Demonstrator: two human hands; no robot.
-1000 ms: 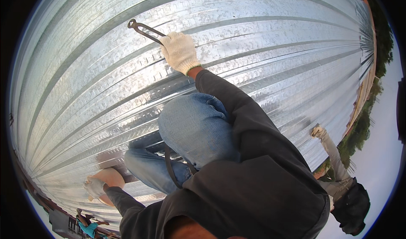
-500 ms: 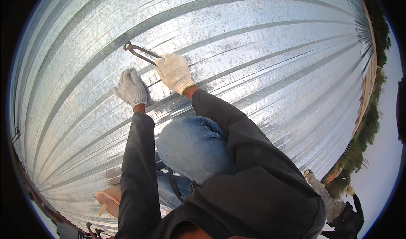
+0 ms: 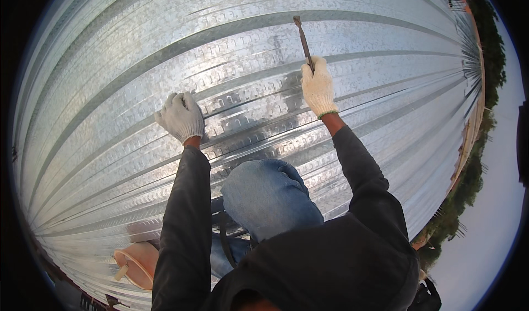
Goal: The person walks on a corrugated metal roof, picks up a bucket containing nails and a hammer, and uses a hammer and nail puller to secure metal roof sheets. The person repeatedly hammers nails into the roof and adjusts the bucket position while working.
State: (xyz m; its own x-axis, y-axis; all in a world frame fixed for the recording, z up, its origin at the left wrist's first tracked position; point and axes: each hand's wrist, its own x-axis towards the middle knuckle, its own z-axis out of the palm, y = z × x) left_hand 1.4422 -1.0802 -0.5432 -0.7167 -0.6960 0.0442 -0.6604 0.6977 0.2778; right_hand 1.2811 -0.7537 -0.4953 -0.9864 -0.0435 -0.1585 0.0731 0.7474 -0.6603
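Note:
My right hand (image 3: 318,89), in a cream knitted glove, grips a pair of dark metal pincers (image 3: 302,38) with the head pointing away from me. The pincers are seen edge-on, raised over ribbed, shiny metal sheeting (image 3: 242,74). To the left, my left hand (image 3: 183,115), in a greyish-white glove, rests at a raised rib of the sheeting. Its fingers are curled downward, and whatever lies under them is hidden.
An orange, bucket-like container (image 3: 142,261) with a tan piece at its side sits at lower left. My bent, jeans-clad knee (image 3: 270,195) is close below my hands. Beyond the sheeting's right edge are trees (image 3: 449,223). Another person (image 3: 427,297) is partly visible at lower right.
My right hand has swung right and away from my left hand, carrying the pincers, which now point upward. My left hand has shifted slightly right, its fingers more curled. The view has also shifted.

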